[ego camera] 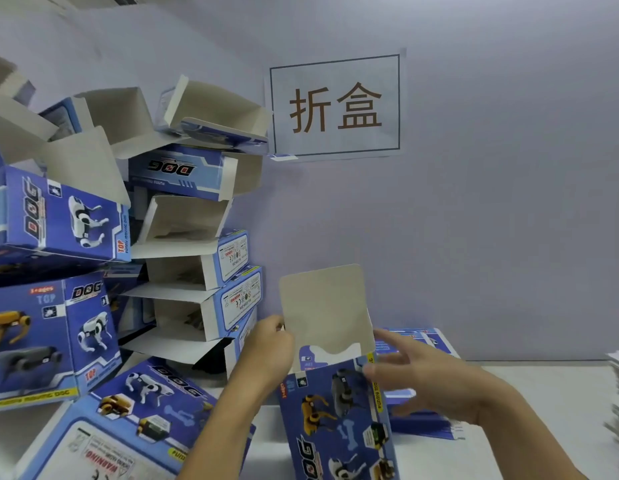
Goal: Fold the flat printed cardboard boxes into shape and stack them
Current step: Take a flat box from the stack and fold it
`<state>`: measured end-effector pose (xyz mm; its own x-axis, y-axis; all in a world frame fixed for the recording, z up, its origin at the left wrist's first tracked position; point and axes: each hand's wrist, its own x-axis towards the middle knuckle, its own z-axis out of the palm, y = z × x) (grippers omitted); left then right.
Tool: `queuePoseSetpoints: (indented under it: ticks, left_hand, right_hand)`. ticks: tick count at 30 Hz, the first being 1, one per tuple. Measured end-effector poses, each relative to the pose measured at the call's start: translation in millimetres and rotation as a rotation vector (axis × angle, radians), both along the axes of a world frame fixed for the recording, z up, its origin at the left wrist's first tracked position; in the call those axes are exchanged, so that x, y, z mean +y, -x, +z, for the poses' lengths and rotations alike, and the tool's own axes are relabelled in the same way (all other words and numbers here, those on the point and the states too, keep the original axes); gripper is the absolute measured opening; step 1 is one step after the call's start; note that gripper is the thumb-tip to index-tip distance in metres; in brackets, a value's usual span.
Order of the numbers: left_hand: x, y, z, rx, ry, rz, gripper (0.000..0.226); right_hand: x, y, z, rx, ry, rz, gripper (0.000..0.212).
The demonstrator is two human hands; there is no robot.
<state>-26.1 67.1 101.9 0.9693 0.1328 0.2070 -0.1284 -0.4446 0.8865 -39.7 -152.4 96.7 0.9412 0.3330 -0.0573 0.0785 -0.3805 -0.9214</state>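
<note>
Box (339, 420) upright, lid flap up, clamped in left hand's (266, 344) grip; right hand (419, 379) splayed beside.

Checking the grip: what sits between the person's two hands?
In the head view, the blue printed cardboard box with its grey flap raised stands between the left hand and the right hand.

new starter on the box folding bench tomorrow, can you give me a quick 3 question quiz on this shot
1. True or false: the top flap of the box being folded stands open.
2. Which hand grips the box's left edge by the flap: A) left hand B) right hand?
3. Where is the pile of folded boxes relative to the wall sign?

Key: 1 true; 2 A; 3 left of the sign, rising to its height.
</note>
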Motion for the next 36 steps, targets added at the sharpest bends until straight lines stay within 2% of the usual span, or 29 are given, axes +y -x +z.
queuePoseSetpoints:
  ticks: [3,7,12,14,18,24,28,33,36]
  left_hand:
    - [-5.8,1.4,-0.7,-0.045,-0.081,0.059,0.017]
    - [-14.5,8.5,1.5,-0.087,-0.167,0.142,0.008]
    - [-5.9,8.5,-0.7,-0.065,-0.230,0.235,0.038]
    - [-4.7,5.9,-2.5,-0.020,-0.101,0.167,0.046]
    - [-5.0,-1.0,-5.4,0.091,0.158,0.111,0.035]
    - [5.3,1.8,-9.2,0.270,0.544,0.001,0.026]
    - [12.1,2.2,-11.8,0.352,0.605,-0.079,0.025]
    - [21.4,2.7,-15.2,0.453,0.576,-0.190,0.031]
    - [24.6,0.6,-17.4,0.431,0.523,-0.220,0.025]
  right_hand:
    - [2.9,2.9,7.4,-0.078,-0.068,-0.129,0.078]
    - [20.8,-2.5,6.9,-0.275,0.003,-0.417,0.030]
    - [20.3,-7.3,3.6,-0.345,0.016,-0.565,0.024]
    - [17.5,-8.6,3.2,-0.343,0.011,-0.572,0.026]
    - [13.5,-13.8,-1.8,-0.319,-0.025,-0.566,0.031]
    - [-4.2,-17.5,-5.0,-0.065,-0.386,-0.483,0.008]
    - [-16.8,-17.6,-15.9,0.171,-0.702,-0.385,0.016]
    - [-22.0,-18.4,-32.9,0.395,-0.812,-0.249,0.054]
    - [-24.2,-19.1,-36.3,0.383,-0.873,-0.227,0.062]
